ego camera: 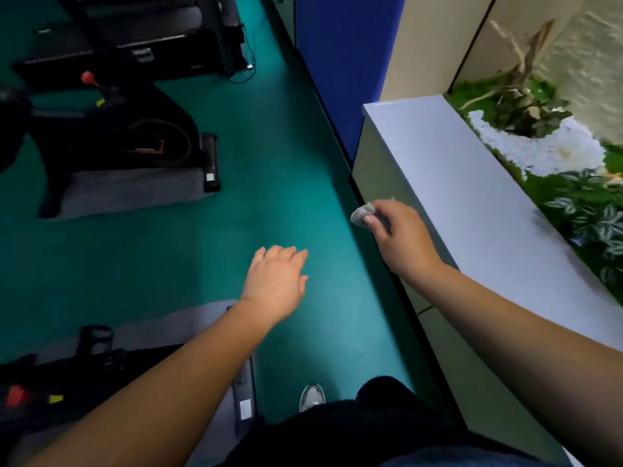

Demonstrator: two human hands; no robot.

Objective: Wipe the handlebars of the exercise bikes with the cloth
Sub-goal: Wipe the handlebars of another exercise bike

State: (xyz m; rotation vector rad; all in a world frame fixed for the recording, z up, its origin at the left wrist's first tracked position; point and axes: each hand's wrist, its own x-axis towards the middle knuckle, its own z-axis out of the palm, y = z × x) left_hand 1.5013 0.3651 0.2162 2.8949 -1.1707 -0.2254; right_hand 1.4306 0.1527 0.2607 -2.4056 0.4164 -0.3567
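While right hand grips cloth, floor lies open.

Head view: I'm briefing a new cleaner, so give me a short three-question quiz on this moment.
1. True or false: the cloth is in the left hand.
2. The right hand is nearest to: A) the grey ledge B) the red knob C) the shoe
3. Fill in: the floor is ____.

Key: 1 false; 2 A; 3 green.
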